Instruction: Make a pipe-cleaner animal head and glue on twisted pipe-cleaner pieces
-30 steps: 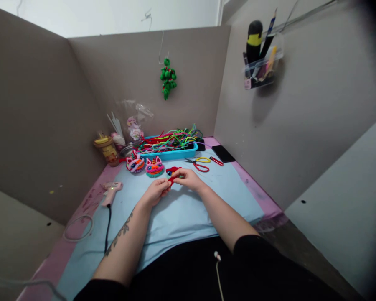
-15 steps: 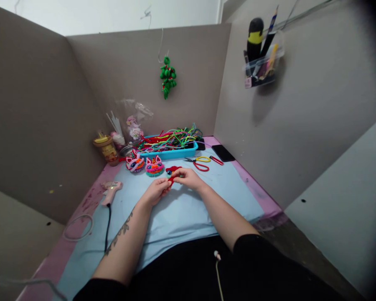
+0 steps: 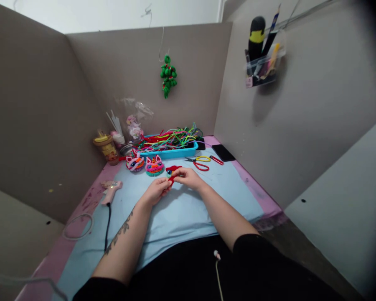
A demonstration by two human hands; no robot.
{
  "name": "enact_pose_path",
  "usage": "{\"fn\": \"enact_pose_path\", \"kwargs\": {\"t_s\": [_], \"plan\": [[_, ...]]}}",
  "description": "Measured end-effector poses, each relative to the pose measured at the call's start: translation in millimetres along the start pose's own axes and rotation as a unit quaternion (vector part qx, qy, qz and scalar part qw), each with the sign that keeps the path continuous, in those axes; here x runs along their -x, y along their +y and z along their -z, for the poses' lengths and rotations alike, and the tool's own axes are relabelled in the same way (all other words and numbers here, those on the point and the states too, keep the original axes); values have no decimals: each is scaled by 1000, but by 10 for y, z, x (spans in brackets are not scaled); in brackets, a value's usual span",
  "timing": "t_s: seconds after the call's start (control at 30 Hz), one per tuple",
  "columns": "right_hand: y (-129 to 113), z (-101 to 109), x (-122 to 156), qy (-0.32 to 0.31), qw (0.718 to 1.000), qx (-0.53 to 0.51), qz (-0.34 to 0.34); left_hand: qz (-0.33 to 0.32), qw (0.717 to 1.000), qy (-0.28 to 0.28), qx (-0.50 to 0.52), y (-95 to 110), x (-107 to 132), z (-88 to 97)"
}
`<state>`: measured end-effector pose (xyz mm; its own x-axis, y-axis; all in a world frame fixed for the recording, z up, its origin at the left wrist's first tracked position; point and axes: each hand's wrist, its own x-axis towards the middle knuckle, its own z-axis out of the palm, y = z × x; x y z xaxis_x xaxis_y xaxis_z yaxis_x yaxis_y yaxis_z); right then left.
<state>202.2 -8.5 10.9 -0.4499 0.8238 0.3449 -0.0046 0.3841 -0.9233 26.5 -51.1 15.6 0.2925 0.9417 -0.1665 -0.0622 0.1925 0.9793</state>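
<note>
Between my two hands is a small red fuzzy piece (image 3: pixel 171 179) that looks like bent pipe cleaner. My left hand (image 3: pixel 159 189) pinches its lower left side, and my right hand (image 3: pixel 188 177) pinches it from the right; fingers partly cover it. Just behind them lies a red-topped pipe-cleaner head (image 3: pixel 171 169) with a blue eye, partly hidden by my right hand. Left of it sit a pink and orange pipe-cleaner animal head (image 3: pixel 154 166) and another pink and orange head (image 3: pixel 134 163).
A blue tray (image 3: pixel 172 154) of colourful pipe cleaners stands at the back. Scissors (image 3: pixel 201 164), a red cutter (image 3: pixel 217 160) and a black phone (image 3: pixel 223 153) lie to the right. A pink glue gun (image 3: pixel 112 191) with its cord lies left. Partitions enclose the table.
</note>
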Motion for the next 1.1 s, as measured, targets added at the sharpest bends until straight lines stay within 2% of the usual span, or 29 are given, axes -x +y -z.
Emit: {"fn": "enact_pose_path", "kwargs": {"t_s": [1.1], "plan": [[-1,7,2,0,1000,2,0,-1,1000,-8,3,23,11,-10]]}}
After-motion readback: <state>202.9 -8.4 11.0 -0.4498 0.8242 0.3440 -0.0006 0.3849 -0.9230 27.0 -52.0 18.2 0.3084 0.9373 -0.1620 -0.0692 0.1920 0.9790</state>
